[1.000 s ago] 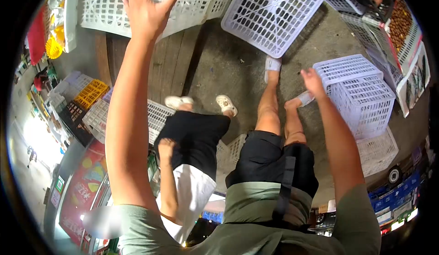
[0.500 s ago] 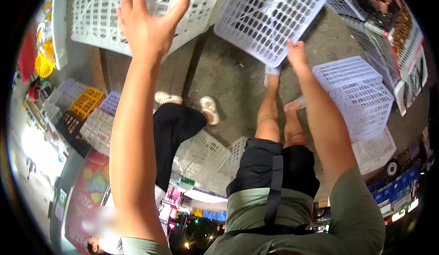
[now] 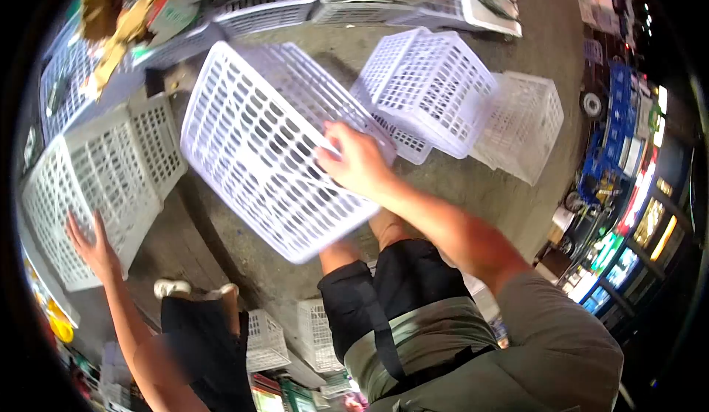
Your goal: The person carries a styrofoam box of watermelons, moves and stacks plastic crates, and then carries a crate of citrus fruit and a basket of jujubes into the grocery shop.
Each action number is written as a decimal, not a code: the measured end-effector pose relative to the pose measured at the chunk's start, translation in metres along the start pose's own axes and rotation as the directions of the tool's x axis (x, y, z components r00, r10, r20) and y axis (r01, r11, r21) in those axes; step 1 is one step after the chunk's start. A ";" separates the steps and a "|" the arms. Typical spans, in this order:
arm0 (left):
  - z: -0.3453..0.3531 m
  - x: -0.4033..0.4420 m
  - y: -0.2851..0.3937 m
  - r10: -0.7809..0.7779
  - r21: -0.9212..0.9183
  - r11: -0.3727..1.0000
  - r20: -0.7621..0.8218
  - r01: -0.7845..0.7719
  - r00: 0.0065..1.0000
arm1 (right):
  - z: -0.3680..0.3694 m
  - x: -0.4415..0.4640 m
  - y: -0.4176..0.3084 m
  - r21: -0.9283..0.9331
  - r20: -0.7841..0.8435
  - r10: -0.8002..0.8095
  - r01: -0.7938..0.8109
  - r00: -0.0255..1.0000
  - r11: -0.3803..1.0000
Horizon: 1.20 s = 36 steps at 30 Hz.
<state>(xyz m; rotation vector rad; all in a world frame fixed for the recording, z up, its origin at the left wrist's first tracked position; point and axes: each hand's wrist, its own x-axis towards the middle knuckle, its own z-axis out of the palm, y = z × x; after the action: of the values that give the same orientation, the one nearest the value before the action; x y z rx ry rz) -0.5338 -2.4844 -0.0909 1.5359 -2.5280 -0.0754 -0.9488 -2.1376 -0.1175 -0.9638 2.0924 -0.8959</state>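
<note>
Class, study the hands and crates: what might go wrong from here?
1. The right hand alone seems to hold the tilted lavender crate, so it might twist or slip.
2. Its lower corner hangs close to the wearer's legs and could knock them.
3. Another person's shoes are near the white crate at the left hand; shifting it might catch them.
</note>
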 end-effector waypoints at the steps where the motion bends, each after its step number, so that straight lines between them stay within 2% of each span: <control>1: 0.003 -0.001 -0.013 -0.002 0.010 1.000 0.001 0.002 1.000 | -0.037 -0.015 -0.004 -0.014 0.005 -0.026 0.026 1.000 1.000; 2: 0.001 0.000 -0.002 -0.129 -0.042 0.991 0.003 0.129 0.992 | -0.079 -0.034 -0.005 -0.023 0.004 -0.052 0.052 0.999 0.998; 3: 0.007 -0.007 -0.042 0.131 0.202 0.969 0.072 -0.143 0.989 | -0.112 -0.055 -0.005 0.035 -0.008 -0.016 0.016 1.000 0.999; 4: 0.012 -0.002 -0.073 0.354 0.418 0.814 0.192 -0.403 0.915 | -0.142 -0.077 -0.004 0.100 -0.016 0.019 -0.017 1.000 0.995; 5: 0.005 -0.001 -0.014 -0.123 -0.021 0.992 0.050 0.124 0.991 | -0.170 -0.102 -0.001 0.197 -0.034 0.108 -0.099 0.994 0.975; 6: 0.008 -0.007 0.002 -0.181 0.171 0.969 0.006 0.177 0.984 | -0.198 -0.127 0.004 0.295 -0.037 0.190 -0.171 0.981 0.940; 8: 0.012 -0.026 0.034 -0.202 0.167 0.960 -0.141 0.225 0.969 | -0.248 -0.170 0.017 0.311 -0.102 0.265 -0.223 0.959 0.924; 10: 0.015 -0.059 0.098 -0.098 0.322 0.936 -0.143 0.140 0.985 | -0.276 -0.210 0.042 0.379 -0.286 0.284 -0.164 0.915 0.911; 12: 0.028 -0.099 0.186 0.030 -0.083 0.996 0.029 -0.027 0.999 | -0.300 -0.231 0.054 0.399 -0.390 0.417 -0.257 0.821 0.880; 13: 0.034 -0.130 0.229 -0.015 -0.209 0.976 0.248 0.068 0.969 | -0.309 -0.238 0.073 0.351 -0.449 0.399 -0.252 0.800 0.902; 14: 0.021 -0.156 0.300 0.007 -0.407 0.898 0.389 0.165 0.921 | -0.313 -0.241 0.099 0.304 -0.505 0.378 -0.250 0.776 0.919; 15: 0.021 -0.188 0.326 0.116 -0.393 0.905 0.597 0.163 0.794 | -0.313 -0.241 0.124 0.285 -0.564 0.371 -0.247 0.738 0.926; 16: 0.039 -0.235 0.335 0.342 -0.504 0.863 0.623 0.026 0.704 | -0.310 -0.238 0.151 0.300 -0.569 0.370 -0.233 0.735 0.925; 17: 0.038 -0.269 0.359 0.538 -0.692 0.721 0.531 -0.030 0.655 | -0.306 -0.235 0.179 0.339 -0.570 0.390 -0.225 0.723 0.914; 18: 0.006 -0.277 0.398 0.624 -0.712 0.701 0.591 -0.033 0.511 | -0.300 -0.232 0.205 0.373 -0.574 0.406 -0.215 0.711 0.903; 20: -0.018 -0.302 0.439 0.779 -0.864 0.503 0.466 0.026 0.420 | -0.281 -0.231 0.252 0.309 -0.550 0.422 -0.295 0.721 0.904; 21: -0.031 -0.311 0.448 0.757 -0.841 0.539 0.509 0.047 0.410 | -0.273 -0.232 0.266 0.408 -0.504 0.600 -0.440 0.622 0.800; 22: -0.042 -0.315 0.450 0.728 -0.812 0.580 0.555 0.070 0.402 | -0.259 -0.237 0.288 0.420 -0.494 0.599 -0.430 0.630 0.799; 24: -0.052 -0.324 0.431 0.533 -0.658 0.715 0.733 0.238 0.423 | -0.234 -0.259 0.337 0.089 -0.650 0.557 -0.675 0.518 0.732; 25: -0.049 -0.339 0.409 0.292 -0.486 0.671 0.868 0.561 0.402 | -0.221 -0.269 0.349 0.136 -0.639 0.581 -0.669 0.505 0.731; 26: -0.047 -0.352 0.385 0.055 -0.298 0.494 0.948 0.817 0.313 | -0.204 -0.270 0.347 0.183 -0.623 0.597 -0.648 0.505 0.740; 28: -0.064 -0.360 0.332 -0.157 -0.187 0.699 0.901 0.690 0.404 | -0.208 -0.256 0.256 0.032 -0.486 0.589 -0.661 0.645 0.750; 29: -0.047 -0.398 0.277 -0.197 -0.143 0.806 0.849 0.574 0.489 | -0.196 -0.253 0.236 -0.071 -0.465 0.458 -0.548 0.758 0.834; 30: -0.052 -0.423 0.246 -0.278 -0.078 0.830 0.801 0.552 0.531 | -0.189 -0.247 0.219 -0.174 -0.437 0.304 -0.411 0.847 0.895; 32: -0.075 -0.467 0.220 -0.475 -0.004 0.675 0.763 0.738 0.439 | -0.181 -0.218 0.178 -0.238 -0.286 0.065 -0.137 0.956 0.962; 33: -0.091 -0.484 0.218 -0.533 -0.016 0.626 0.721 0.780 0.442 | -0.181 -0.196 0.162 -0.276 -0.219 -0.067 0.004 0.974 0.961; 35: -0.123 -0.528 0.228 -0.597 0.134 0.595 0.734 0.793 0.324 | -0.179 -0.147 0.145 -0.312 -0.122 -0.176 0.131 0.977 0.941; 36: -0.140 -0.544 0.243 -0.641 0.120 0.534 0.702 0.837 0.309 | -0.177 -0.119 0.140 -0.353 -0.083 -0.239 0.196 0.968 0.915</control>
<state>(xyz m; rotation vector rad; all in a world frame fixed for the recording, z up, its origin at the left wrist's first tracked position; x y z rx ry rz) -0.4767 -1.8830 0.0097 2.7894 -1.6657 -1.2946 -1.0766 -1.9176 -0.0986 -1.3768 2.3301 -0.7240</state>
